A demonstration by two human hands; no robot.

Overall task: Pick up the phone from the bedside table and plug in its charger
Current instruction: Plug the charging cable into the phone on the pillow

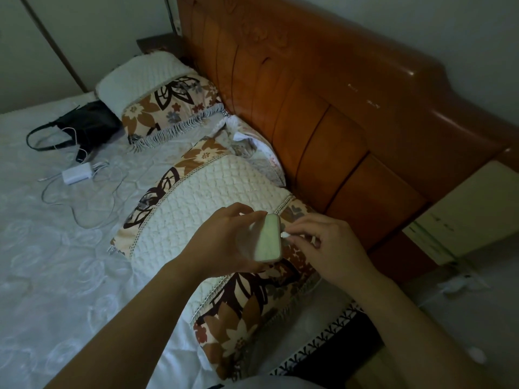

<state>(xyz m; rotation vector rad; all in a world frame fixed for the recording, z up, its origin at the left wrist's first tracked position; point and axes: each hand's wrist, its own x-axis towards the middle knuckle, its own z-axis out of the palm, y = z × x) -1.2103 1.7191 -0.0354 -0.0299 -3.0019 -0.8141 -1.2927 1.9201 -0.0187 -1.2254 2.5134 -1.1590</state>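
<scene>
Both forearms reach out over the quilted pillow [213, 197], where the left hand [224, 242] is wrapped around the phone [267, 238], holding it clear above the pillow, and the right hand [328, 245] pinches the white charger plug [285, 235] right at the phone's edge. Whether the plug is seated cannot be told; pushed in tilted, it could jam or slip off the port

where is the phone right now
In the head view, the phone is at lower centre, held in the left hand above the near pillow, with the right hand at its right edge.
</scene>
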